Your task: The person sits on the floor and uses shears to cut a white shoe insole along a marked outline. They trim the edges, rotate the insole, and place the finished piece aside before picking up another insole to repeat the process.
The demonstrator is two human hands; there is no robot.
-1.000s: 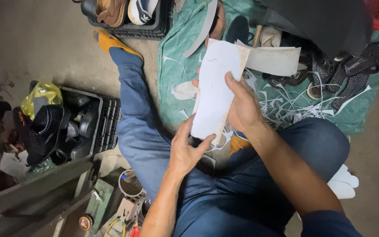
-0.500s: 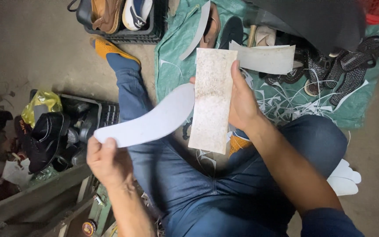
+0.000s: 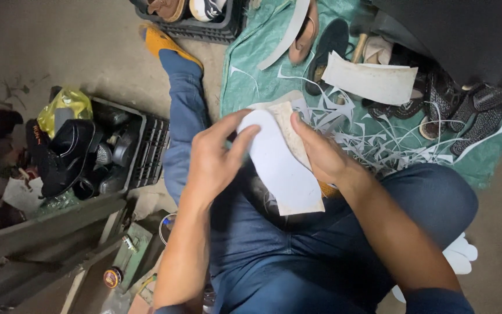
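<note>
Since a moment ago our left hand [image 3: 213,160] brings the white insole [image 3: 277,166] back onto the stained sheet [image 3: 297,145]; both hands, right hand [image 3: 321,154] included, pinch them together above our lap.

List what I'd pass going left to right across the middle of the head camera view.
Black shoe → black crate → left hand → white insole → right hand → white paper trimmings on the green sheet.

The white insole [image 3: 277,166] hides most of the stained sheet [image 3: 294,131]; the black crate [image 3: 196,23] is cut off above.
</note>
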